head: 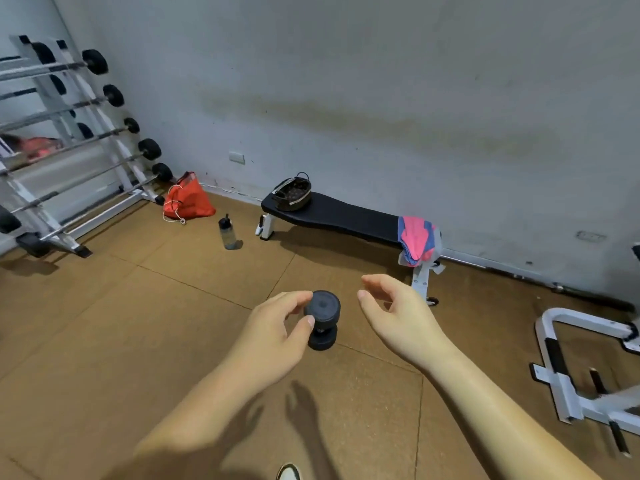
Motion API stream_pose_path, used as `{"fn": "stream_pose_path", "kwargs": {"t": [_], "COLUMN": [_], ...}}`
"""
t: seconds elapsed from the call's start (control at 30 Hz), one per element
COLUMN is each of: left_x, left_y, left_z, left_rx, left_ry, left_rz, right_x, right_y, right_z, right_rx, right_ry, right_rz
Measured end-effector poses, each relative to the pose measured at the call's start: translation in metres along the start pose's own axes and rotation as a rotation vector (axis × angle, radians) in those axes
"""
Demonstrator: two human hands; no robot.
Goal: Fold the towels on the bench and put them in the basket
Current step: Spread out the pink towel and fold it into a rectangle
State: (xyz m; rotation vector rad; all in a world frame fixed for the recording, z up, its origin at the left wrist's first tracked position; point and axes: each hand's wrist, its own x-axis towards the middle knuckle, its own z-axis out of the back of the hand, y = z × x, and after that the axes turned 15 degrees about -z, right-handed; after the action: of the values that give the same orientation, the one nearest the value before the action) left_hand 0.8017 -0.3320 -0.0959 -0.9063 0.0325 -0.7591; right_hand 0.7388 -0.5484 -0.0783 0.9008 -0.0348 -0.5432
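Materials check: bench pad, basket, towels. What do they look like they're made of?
Bench pad: black, smooth, faint sheen, likely vinyl upholstery. Basket: dark, dotted lining inside, thin loop handle; fabric or woven, too small to tell. Towels: pink and blue soft cloth, draping limp over the pad's end.

A black dumbbell rests on the brown floor mats. Further back, a dark-capped water bottle stands upright near a red drawstring bag slumped against the grey wall. At the left a white rack holds barbells in tiers — black-ended, one above another — and a white metal frame sits on the floor at the right.
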Motion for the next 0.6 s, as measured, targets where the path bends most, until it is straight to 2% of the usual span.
{"fn": "stream_pose_path", "kwargs": {"t": [0.3, 0.47, 0.6], "left_x": [0.257, 0.393, 0.492], "left_y": [0.103, 0.144, 0.184], "left_z": [-0.001, -0.038, -0.075], "left_rx": [-0.023, 0.037, 0.035], "left_ry": [0.116, 0.221, 0.268], "left_rz": [-0.052, -0.105, -0.088], "right_x": [0.245, 0.375, 0.490], "right_y": [0.046, 0.033, 0.012], "right_z": [0.021, 0.040, 0.050], "right_rx": [0.019, 0.047, 0.066], "right_ry": [-0.061, -0.105, -0.078], "right_rz": [-0.063, -0.106, -0.126]}}
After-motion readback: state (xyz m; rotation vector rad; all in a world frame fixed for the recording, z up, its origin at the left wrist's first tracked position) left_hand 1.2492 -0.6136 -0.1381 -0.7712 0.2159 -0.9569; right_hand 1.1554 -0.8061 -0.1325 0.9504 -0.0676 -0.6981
